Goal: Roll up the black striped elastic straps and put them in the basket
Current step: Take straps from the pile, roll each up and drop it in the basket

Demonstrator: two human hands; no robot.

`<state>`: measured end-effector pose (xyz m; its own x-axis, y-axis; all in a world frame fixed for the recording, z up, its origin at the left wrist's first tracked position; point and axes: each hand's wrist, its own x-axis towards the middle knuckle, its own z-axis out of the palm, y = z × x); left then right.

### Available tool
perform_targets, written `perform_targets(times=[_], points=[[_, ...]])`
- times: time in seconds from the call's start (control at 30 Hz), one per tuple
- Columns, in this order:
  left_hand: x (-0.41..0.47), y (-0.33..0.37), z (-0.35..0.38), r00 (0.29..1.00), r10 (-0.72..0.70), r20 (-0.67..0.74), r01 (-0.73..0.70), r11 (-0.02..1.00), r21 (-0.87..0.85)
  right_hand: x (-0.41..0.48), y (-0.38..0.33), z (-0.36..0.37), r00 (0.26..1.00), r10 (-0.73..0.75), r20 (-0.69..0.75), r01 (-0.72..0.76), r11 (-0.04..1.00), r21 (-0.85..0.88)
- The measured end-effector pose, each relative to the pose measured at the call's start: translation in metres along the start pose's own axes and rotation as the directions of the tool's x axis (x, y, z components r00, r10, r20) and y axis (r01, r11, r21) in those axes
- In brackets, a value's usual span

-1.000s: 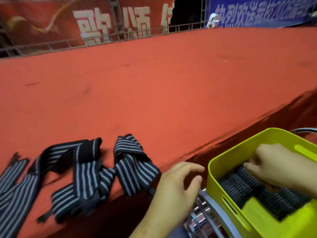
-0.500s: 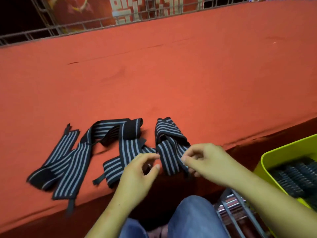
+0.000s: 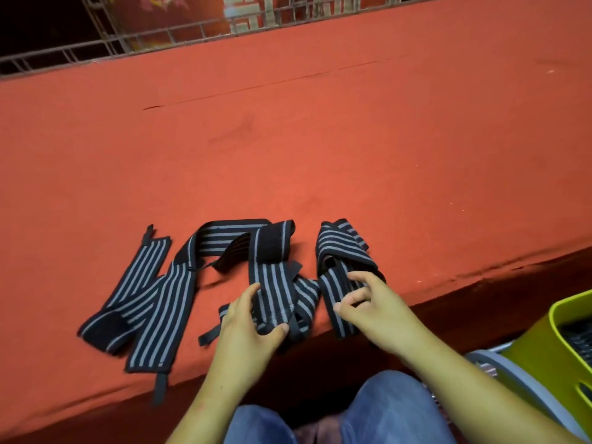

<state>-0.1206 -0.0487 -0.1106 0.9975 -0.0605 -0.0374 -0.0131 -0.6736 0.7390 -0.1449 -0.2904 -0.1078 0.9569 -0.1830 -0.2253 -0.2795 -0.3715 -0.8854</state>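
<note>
left hand [image 3: 253, 318]: fingers [image 3: 250, 289] pinching | right hand [image 3: 374, 312]: fingers curled | 2 forearms extended forward

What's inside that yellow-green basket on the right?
Dark ribbed rolls, probably rolled-up straps, lie inside the basket. Its near wall and the picture's edge hide most of the inside, so their number cannot be told.

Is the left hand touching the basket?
No, the left hand grips a strap on the red ledge, apart from the basket.

White characters on banner [image 3: 253, 9] cropped, unreadable.
</note>
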Motion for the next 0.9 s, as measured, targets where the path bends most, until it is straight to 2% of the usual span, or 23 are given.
perform_targets(times=[0.1,0.17,0.27,0.37,0.53,0.67,0.8,0.9], points=[[0.001,0.004,0.000,1.000,-0.013,0.027,0.016,0.993,-0.113,0.003,-0.004,-0.004,0.996,0.000,-0.094,-0.004,0.999,-0.046],[0.001,0.008,-0.001,0.999,-0.011,0.048,0.019,0.983,-0.185,0.003,-0.009,-0.007,0.995,0.011,-0.102,-0.015,0.999,-0.043],[-0.001,0.011,-0.002,0.997,-0.020,0.074,0.043,0.945,-0.323,0.000,-0.015,0.002,1.000,0.025,0.018,-0.027,0.997,0.075],[-0.002,0.016,-0.006,0.997,-0.025,0.073,0.054,0.905,-0.422,-0.009,-0.023,0.023,0.984,0.019,0.177,-0.036,0.995,0.092],[-0.006,0.026,-0.010,0.993,0.028,0.114,0.034,0.862,-0.505,-0.015,-0.032,0.040,0.982,-0.019,0.187,-0.009,0.989,0.146],[-0.011,0.031,-0.009,0.977,0.073,0.202,0.054,0.827,-0.560,-0.020,-0.045,0.040,0.958,0.013,0.286,-0.123,0.921,0.370],[-0.011,0.024,-0.005,0.970,0.095,0.222,0.041,0.840,-0.541,-0.017,-0.040,0.033,0.984,0.024,0.179,-0.115,0.847,0.520],[-0.009,0.018,0.000,0.957,0.047,0.285,0.106,0.862,-0.495,-0.019,-0.037,0.021,0.982,0.013,0.187,-0.125,0.790,0.601]])
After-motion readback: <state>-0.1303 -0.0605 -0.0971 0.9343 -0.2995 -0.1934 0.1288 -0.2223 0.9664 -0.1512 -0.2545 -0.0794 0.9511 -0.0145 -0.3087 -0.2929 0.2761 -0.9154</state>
